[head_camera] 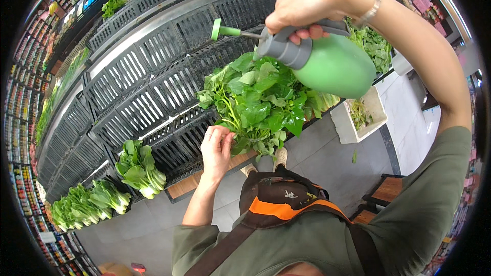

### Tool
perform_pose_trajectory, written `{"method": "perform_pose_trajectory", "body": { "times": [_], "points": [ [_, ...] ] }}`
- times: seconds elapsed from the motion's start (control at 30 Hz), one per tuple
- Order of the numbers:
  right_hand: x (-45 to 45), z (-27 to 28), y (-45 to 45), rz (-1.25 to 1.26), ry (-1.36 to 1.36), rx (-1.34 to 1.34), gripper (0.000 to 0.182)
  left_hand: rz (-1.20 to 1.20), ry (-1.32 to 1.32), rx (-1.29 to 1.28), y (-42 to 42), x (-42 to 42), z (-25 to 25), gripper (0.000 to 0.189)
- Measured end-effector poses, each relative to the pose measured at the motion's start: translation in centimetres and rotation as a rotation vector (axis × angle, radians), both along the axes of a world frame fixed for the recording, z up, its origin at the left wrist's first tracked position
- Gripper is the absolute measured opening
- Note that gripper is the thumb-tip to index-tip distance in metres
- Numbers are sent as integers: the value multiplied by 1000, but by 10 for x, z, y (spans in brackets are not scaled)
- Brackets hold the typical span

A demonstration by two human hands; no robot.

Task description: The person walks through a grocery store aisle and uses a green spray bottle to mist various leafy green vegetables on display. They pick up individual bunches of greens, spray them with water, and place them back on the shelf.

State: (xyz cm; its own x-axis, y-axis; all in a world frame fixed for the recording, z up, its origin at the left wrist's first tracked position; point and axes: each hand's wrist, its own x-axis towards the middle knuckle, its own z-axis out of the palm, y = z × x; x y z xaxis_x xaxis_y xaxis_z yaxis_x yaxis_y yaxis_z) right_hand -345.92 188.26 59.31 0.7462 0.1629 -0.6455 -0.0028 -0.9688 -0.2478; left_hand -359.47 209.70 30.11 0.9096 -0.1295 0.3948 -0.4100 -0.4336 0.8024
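My right hand (307, 5) is closed around the grey handle of a green pump spray bottle (337, 69). The bottle lies tilted in the air above a heap of leafy greens (249, 99), its nozzle end towards the leaves and its green pump knob pointing left. Some of the leaves shine wet. At the near left edge of the heap, my left hand (218, 149) has thumb and fingers pinched together on the greens by the stems; the fingertips are partly hidden. The heap rests on a tiered rack of black slatted plastic trays (130, 99).
Bok choy bunches (142, 168) stand at the rack's near left, with more leafy bunches (88, 203) further along. A white foam box (360, 119) holding plant scraps sits on the tiled floor at right. Wooden steps or stools (387, 191) stand nearby. More greens (372, 48) lie beyond the bottle.
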Motion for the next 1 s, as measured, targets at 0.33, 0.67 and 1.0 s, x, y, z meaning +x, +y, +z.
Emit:
{"method": "perform_pose_trajectory", "body": {
  "times": [0.33, 0.67, 1.0],
  "points": [
    [99, -35, -18, -153, 273, 54, 30, 15, 275, -388, 35, -17, -20, 6],
    [42, -20, -125, -230, 126, 217, 38, 113, 356, -599, -4, -48, 13, 1],
    [-116, -60, -245, -482, -86, 728, 39, 499, -209, -760, -85, -27, -27, 8]
  ]
}}
